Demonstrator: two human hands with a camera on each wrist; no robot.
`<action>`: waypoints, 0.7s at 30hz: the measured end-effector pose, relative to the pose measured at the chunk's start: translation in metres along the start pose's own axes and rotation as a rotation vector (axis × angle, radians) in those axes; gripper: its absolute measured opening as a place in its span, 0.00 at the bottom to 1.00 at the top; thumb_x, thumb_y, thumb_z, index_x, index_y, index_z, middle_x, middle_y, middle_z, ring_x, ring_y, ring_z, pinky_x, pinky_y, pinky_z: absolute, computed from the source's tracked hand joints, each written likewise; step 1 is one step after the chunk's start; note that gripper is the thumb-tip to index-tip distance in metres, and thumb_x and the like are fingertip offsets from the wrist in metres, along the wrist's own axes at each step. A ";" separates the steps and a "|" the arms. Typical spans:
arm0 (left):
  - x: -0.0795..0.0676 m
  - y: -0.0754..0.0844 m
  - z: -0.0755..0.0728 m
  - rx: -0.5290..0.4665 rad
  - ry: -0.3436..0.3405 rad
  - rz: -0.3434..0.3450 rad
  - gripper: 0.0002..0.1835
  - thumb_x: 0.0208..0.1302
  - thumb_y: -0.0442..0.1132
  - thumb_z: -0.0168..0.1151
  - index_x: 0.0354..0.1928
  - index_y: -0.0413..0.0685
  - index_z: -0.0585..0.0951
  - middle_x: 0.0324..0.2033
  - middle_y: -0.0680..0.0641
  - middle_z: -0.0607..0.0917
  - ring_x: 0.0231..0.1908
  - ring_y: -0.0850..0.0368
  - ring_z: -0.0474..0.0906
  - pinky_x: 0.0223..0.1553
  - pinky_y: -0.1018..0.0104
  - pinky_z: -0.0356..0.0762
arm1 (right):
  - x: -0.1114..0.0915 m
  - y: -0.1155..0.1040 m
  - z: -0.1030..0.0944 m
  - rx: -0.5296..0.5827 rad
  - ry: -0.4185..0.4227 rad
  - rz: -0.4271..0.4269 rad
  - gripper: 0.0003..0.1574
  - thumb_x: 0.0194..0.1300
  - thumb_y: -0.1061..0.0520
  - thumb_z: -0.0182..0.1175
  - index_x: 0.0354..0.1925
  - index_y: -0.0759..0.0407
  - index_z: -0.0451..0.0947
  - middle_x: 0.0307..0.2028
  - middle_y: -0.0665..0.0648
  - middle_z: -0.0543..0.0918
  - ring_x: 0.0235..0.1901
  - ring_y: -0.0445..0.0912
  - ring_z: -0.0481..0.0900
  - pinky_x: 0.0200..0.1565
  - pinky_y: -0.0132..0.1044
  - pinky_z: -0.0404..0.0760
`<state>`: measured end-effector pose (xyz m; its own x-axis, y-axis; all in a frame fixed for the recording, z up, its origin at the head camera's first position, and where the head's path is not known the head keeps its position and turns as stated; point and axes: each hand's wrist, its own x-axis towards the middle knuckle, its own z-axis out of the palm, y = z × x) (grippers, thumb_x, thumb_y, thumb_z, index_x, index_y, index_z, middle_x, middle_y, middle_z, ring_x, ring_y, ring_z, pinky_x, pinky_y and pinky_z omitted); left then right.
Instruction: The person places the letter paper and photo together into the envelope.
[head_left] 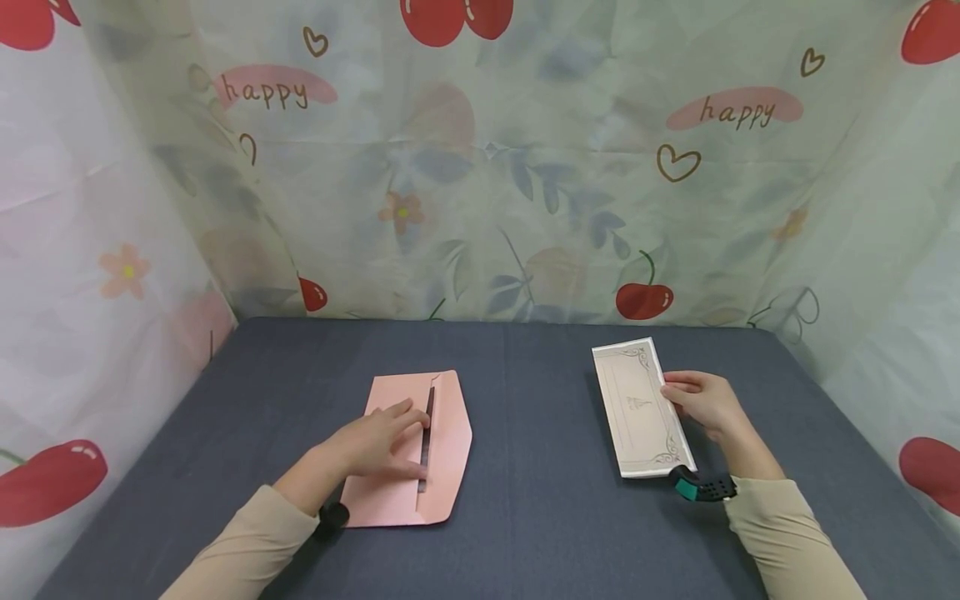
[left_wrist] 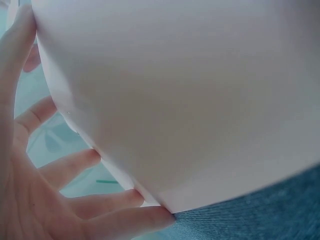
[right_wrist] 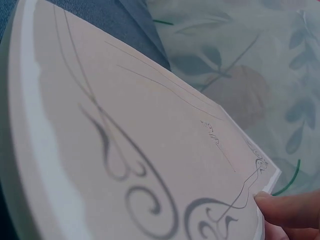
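On the left lies a pink envelope [head_left: 390, 504], its pointed flap folded out to the right and a narrow dark slit showing along its mouth. My left hand [head_left: 378, 437] lies over the envelope, thumb and fingers spread, fingertips at the edge of the mouth. In the left wrist view, the fingertips touch the border of a pale panel of the envelope [left_wrist: 185, 100]. On the right, my right hand [head_left: 705, 404] pinches a cream card [head_left: 641, 417] by its right edge, tilted up from the table. Grey scrollwork on the card [right_wrist: 145, 125] shows in the right wrist view.
A dark grey cloth covers the table [head_left: 517, 467]. Behind it and at both sides hangs a printed curtain [head_left: 487, 167] with cherries, leaves and lettering. A black and teal wrist strap [head_left: 701, 486] sits at the right wrist, close to the card's lower corner.
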<state>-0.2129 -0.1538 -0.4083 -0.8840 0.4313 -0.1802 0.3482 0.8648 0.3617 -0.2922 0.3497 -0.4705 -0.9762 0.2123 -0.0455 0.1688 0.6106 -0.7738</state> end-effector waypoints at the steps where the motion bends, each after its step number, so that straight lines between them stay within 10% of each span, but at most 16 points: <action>1: 0.000 0.000 0.000 0.000 0.000 0.000 0.35 0.45 0.66 0.67 0.55 0.63 0.71 0.69 0.39 0.61 0.66 0.34 0.61 0.63 0.37 0.60 | 0.000 -0.001 0.001 0.004 -0.004 -0.003 0.31 0.65 0.44 0.56 0.59 0.60 0.69 0.52 0.65 0.79 0.37 0.41 0.80 0.36 0.32 0.80; 21: -0.002 0.001 -0.003 -0.014 0.003 0.043 0.33 0.47 0.63 0.67 0.53 0.59 0.72 0.68 0.36 0.61 0.66 0.36 0.62 0.65 0.38 0.57 | -0.009 -0.028 0.018 0.058 -0.061 -0.032 0.28 0.65 0.49 0.58 0.58 0.61 0.70 0.50 0.65 0.80 0.36 0.41 0.81 0.37 0.34 0.81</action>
<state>-0.2123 -0.1548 -0.4052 -0.8695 0.4669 -0.1614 0.3813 0.8420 0.3816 -0.2901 0.3169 -0.4599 -0.9877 0.1452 -0.0572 0.1308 0.5703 -0.8109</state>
